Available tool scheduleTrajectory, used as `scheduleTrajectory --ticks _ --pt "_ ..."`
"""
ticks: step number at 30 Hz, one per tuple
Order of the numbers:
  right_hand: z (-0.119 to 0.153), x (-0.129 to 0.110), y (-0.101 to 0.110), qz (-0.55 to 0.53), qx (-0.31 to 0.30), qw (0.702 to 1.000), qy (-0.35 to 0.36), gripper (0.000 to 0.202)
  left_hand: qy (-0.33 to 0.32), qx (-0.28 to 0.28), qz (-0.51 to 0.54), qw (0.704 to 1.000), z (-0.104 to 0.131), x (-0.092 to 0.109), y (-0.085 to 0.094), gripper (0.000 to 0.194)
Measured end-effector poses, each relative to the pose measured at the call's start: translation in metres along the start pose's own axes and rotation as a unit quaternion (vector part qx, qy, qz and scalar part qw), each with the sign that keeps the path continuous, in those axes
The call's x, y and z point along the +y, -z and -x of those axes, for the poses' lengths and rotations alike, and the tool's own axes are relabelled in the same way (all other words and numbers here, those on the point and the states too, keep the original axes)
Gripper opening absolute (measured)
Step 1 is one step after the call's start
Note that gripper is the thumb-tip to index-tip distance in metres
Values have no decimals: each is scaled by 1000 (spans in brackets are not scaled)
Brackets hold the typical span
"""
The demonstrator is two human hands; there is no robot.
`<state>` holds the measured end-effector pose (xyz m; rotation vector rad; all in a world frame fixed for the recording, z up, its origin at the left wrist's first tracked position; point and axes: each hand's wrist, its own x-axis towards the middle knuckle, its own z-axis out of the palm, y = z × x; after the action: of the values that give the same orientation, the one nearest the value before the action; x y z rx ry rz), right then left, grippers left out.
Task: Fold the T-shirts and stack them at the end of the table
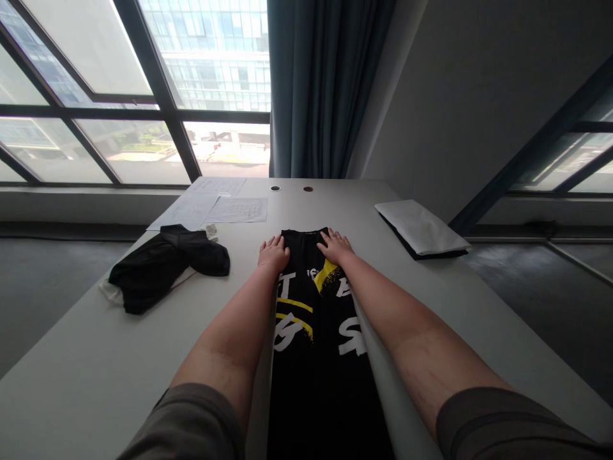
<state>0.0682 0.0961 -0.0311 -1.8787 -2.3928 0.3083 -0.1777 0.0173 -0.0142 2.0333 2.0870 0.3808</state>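
Observation:
A black garment with white lettering and yellow stripes lies lengthwise on the white table, its far edge pointing toward the window. My left hand rests at the garment's far left corner, fingers spread and pointing forward. At the far right corner, my right hand lies on the cloth with its fingers apart. Both palms face down, and neither hand is closed round the fabric. The near end of the garment runs out of the bottom of the view.
A crumpled black garment with white parts lies to the left. Papers are spread at the back left. On the right is a flat white and black folded item. Two round holes sit near the table's far edge.

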Motion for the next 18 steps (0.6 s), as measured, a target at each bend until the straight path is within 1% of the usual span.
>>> scheduleTrajectory --ticks 3,5,7,9,11,13,15,18 --pt "2 -2 4 -14 -4 1000 -13 77 2 5 14 1000 0 -2 -1 65" --pt "5 -1 8 -41 1 999 -13 75 2 11 34 999 4 -6 1 64" --pt "15 4 11 -88 29 996 -4 70 2 16 46 999 13 -11 6 62" --pt "35 11 14 -143 73 987 11 66 -1 18 47 999 28 -18 12 60" --pt "66 19 14 -181 110 977 30 65 -13 17 51 998 49 -26 17 59" --pt "106 26 11 -186 121 974 54 64 -29 14 57 998 78 -33 20 59" --pt "153 29 8 -181 126 971 95 62 -45 18 54 997 114 -37 20 58" --pt "225 25 4 -181 119 964 154 61 -61 49 61 995 178 -35 16 59"
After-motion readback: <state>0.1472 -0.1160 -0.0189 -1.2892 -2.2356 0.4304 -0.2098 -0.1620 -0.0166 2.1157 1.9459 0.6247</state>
